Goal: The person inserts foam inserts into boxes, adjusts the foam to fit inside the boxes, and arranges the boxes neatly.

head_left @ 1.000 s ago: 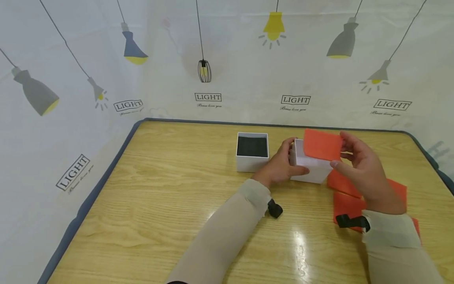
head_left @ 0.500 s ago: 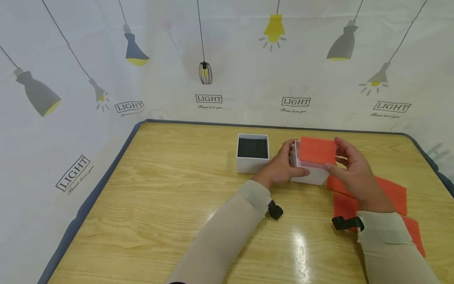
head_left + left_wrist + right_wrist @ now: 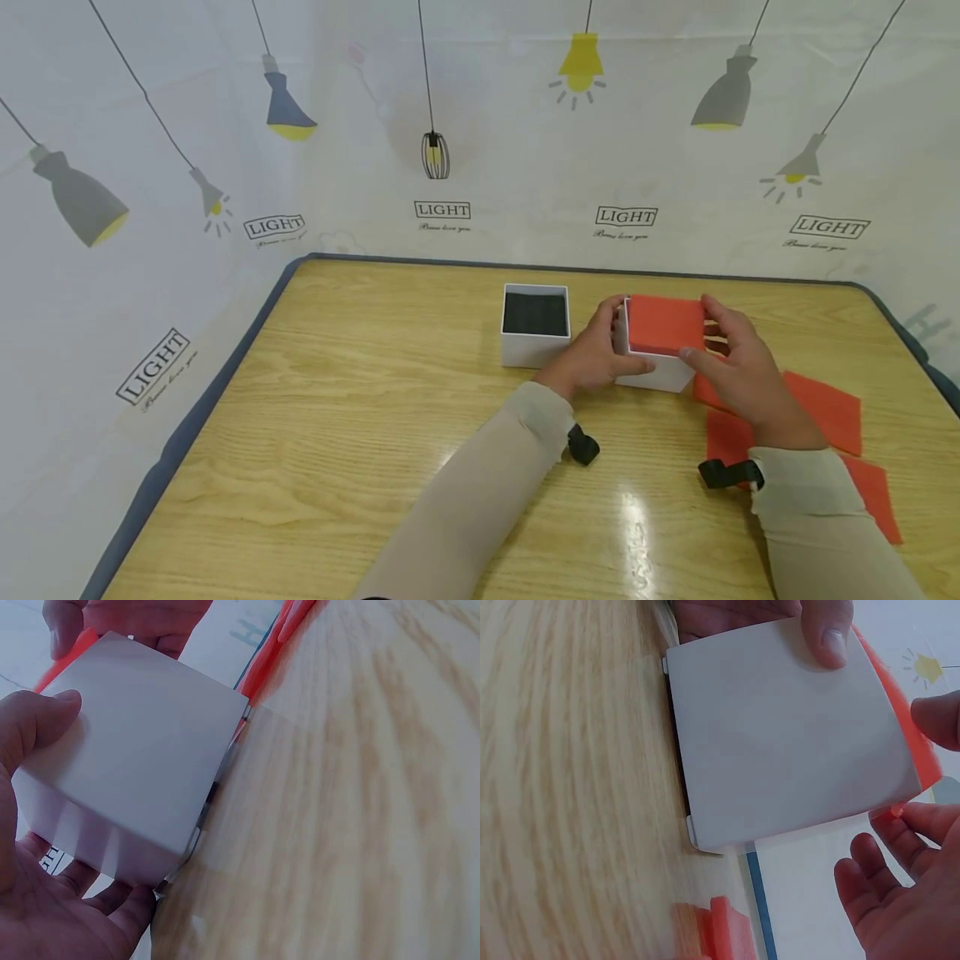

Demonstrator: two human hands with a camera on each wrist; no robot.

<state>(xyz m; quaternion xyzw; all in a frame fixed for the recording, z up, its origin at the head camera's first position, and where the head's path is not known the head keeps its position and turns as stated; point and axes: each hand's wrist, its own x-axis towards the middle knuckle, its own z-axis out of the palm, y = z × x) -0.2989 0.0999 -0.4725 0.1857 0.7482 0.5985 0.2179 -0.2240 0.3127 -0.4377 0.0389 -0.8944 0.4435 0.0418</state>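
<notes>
In the head view a white box (image 3: 656, 375) stands on the right half of the table. My left hand (image 3: 588, 354) holds it by its left side, thumb on the front face and fingers around the side. An orange-red cloth (image 3: 666, 323) lies across the box's open top. My right hand (image 3: 750, 375) pinches the right edge of that cloth between thumb and fingers. In the right wrist view the cloth (image 3: 913, 731) sticks out above the box rim. The box (image 3: 142, 742) blocks its inside in the left wrist view.
A second white box (image 3: 534, 350) stands to the left, with black material (image 3: 536, 314) inside. Several more orange-red cloths (image 3: 825, 410) lie on the wooden table (image 3: 337, 417), partly beneath my right forearm. A printed curtain (image 3: 510, 108) hangs behind the table.
My right hand has moved left and slightly lower with the cloth, which has come down from above the box onto its opening. My left hand keeps holding the box in place.
</notes>
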